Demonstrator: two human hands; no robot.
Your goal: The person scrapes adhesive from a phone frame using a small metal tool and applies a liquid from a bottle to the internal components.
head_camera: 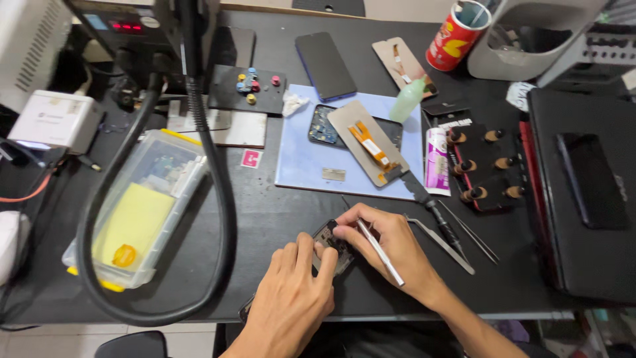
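A black worktop (278, 219) carries everything here. At its right edge lies a large black case (589, 199), and on the left a thick black hose (222, 199) loops down around a clear plastic box (142, 205) with a yellow sheet inside. Towards the middle sits a pale blue mat (305, 159); on it rest an opened phone (324, 126) and, lying partly over that phone, a detached screen panel (361, 142) with an orange flex strip. A dark phone (324, 65) lies face up beyond the mat, and a red snack can (458, 34) stands near the far edge.

Near the front edge, both hands meet over a small dark circuit part (333, 246), which sits on the worktop just below the mat. The left hand (288, 298) lies flat with fingers spread loosely, its fingertips pressing the part down. The right hand (391, 248) curls over the part from the other side, its grip pressed together on slim metal tweezers (379, 250) that run back across the palm. Another pair of tweezers (442, 244) lies just beside the right hand
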